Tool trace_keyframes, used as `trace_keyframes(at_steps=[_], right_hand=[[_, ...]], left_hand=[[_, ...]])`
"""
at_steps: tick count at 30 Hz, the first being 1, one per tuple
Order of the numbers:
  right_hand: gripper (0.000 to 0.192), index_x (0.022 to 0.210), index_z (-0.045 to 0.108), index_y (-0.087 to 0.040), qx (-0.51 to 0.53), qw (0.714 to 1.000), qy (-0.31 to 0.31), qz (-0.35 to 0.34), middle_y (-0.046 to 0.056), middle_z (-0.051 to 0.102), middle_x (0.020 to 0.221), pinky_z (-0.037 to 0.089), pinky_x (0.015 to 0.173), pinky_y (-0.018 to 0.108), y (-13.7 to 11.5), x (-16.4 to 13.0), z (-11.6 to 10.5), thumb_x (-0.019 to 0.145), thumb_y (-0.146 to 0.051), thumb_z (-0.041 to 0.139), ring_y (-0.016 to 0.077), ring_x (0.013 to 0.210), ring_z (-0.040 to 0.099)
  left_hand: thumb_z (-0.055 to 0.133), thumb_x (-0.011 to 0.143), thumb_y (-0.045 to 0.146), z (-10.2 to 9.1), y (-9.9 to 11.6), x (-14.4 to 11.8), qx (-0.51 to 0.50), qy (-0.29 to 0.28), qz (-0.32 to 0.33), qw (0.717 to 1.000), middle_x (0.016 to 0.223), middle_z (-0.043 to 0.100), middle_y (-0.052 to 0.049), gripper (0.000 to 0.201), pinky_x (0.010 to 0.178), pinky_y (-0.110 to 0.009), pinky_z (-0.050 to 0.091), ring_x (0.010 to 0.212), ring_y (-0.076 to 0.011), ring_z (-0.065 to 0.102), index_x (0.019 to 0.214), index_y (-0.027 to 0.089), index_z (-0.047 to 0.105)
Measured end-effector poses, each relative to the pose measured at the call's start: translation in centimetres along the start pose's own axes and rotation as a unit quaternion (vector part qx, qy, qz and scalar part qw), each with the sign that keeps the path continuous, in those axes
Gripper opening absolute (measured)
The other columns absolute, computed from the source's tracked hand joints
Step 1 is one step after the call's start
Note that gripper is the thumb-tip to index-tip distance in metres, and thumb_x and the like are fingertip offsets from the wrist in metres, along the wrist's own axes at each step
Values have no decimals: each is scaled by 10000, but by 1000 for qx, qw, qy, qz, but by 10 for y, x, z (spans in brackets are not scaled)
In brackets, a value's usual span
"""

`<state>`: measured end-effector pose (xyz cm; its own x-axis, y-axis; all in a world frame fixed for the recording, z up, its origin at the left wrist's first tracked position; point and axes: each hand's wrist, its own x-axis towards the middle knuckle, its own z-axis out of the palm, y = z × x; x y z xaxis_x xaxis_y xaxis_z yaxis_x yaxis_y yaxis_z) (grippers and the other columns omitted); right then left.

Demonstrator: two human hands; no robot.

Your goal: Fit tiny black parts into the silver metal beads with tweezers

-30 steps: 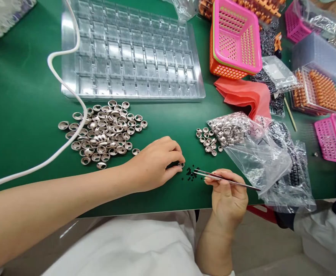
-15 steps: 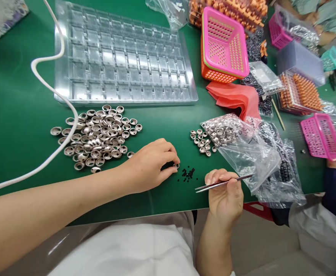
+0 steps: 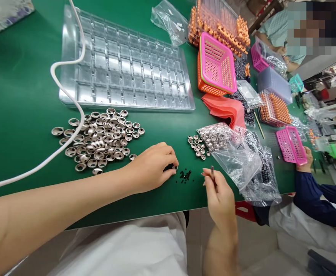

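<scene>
My left hand [image 3: 152, 166] rests on the green table [image 3: 21, 111] and pinches a small metal ring [image 3: 175, 168] between thumb and fingers. Just right of it lies a cluster of tiny black beads [image 3: 184, 176]. My right hand [image 3: 219, 199] holds metal tweezers [image 3: 212, 174] turned upright, only their end showing above the fingers. A heap of silver metal cups [image 3: 101, 140] lies to the left of my left hand. A small group of rings [image 3: 197, 145] spills from a clear bag [image 3: 228, 151].
A clear compartment tray [image 3: 124, 67] lies at the back. A white hose [image 3: 70, 99] curves across the left side. Stacked pink and orange baskets [image 3: 215, 71], red cloth [image 3: 224, 109] and racks of orange parts [image 3: 274, 109] are on the right. A co-worker's hand [image 3: 307, 157] holds a pink basket [image 3: 290, 145].
My right hand has rotated the tweezers from lying flat and pointing left to pointing away from me. The view shifted right and up. My left hand stays on the ring.
</scene>
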<state>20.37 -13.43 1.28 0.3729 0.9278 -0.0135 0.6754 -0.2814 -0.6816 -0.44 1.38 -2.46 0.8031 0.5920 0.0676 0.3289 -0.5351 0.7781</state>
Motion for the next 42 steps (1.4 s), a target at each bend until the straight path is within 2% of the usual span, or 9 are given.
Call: trace_keyframes(at_steps=[6, 9, 13, 18, 24, 27, 35, 39, 42], right_hand=[[250, 1155, 666, -226, -60, 994, -3, -91, 80, 704, 1030, 560, 804, 322, -13, 8, 37, 1004, -220, 468, 188, 943, 682], [230, 1136, 662, -231, -48, 993, -28, -105, 60, 707, 1011, 560, 797, 291, -18, 3, 36, 1004, -193, 478, 164, 922, 682], [194, 1162, 631, -231, -73, 989, 35, -124, 62, 673, 1039, 575, 768, 302, -16, -3, 30, 972, -248, 592, 164, 900, 660], [490, 1250, 588, -201, -148, 973, 40, -174, 107, 619, 1098, 577, 843, 403, -12, -5, 42, 854, -434, 760, 246, 1036, 616], [155, 1089, 602, -201, -152, 972, 29, -179, 78, 648, 1012, 535, 839, 373, -12, 5, 52, 956, -272, 640, 215, 968, 597], [44, 1011, 601, -208, -138, 972, 30, -187, 59, 656, 951, 518, 825, 356, -12, 10, 51, 981, -191, 573, 200, 923, 591], [151, 1072, 637, -224, -95, 978, 40, -184, 42, 677, 966, 540, 811, 322, -2, 7, 29, 971, -132, 572, 173, 928, 628], [306, 1216, 646, -242, -112, 975, 31, -190, 55, 637, 1003, 561, 814, 335, 11, -9, 10, 932, -129, 642, 171, 924, 630], [393, 1283, 639, -258, -141, 964, -3, -224, 65, 609, 1003, 563, 769, 335, 22, -25, 2, 915, -121, 654, 177, 911, 603]], left_hand=[[686, 877, 163, 1, -1, 1, 1, 12, 7, 1000, 941, 683, -34, 48, 787, -335, 468, 930, -213, 579, 898, 198, 711], [689, 876, 159, 1, -1, 1, -3, 12, 7, 1000, 936, 682, -34, 42, 780, -334, 463, 928, -213, 576, 892, 192, 709], [692, 875, 156, 2, -1, 1, -3, 8, 4, 1000, 941, 681, -32, 41, 782, -341, 463, 929, -214, 573, 887, 190, 711], [679, 896, 159, 0, 1, 1, 1, 1, -7, 1000, 958, 678, -40, 45, 806, -349, 483, 944, -218, 572, 922, 176, 712], [639, 922, 141, -2, 2, 2, 6, 13, -16, 1000, 993, 673, -68, 78, 857, -375, 511, 997, -238, 571, 967, 141, 703], [641, 922, 145, -3, 1, 2, 11, 14, -10, 1000, 995, 678, -72, 77, 867, -384, 520, 1000, -242, 576, 968, 141, 702], [630, 942, 170, 1, 1, -1, 30, -12, 67, 997, 1146, 731, -69, 22, 938, -429, 528, 1136, -268, 602, 952, 179, 647], [605, 957, 148, 2, 8, -7, 54, -92, 126, 986, 1435, 616, -107, 39, 1176, -509, 395, 1489, -296, 389, 947, 186, 607], [558, 977, 125, 0, 15, -12, 77, -154, 131, 976, 1528, 503, -172, 52, 1256, -529, 291, 1553, -295, 243, 958, 162, 590]])
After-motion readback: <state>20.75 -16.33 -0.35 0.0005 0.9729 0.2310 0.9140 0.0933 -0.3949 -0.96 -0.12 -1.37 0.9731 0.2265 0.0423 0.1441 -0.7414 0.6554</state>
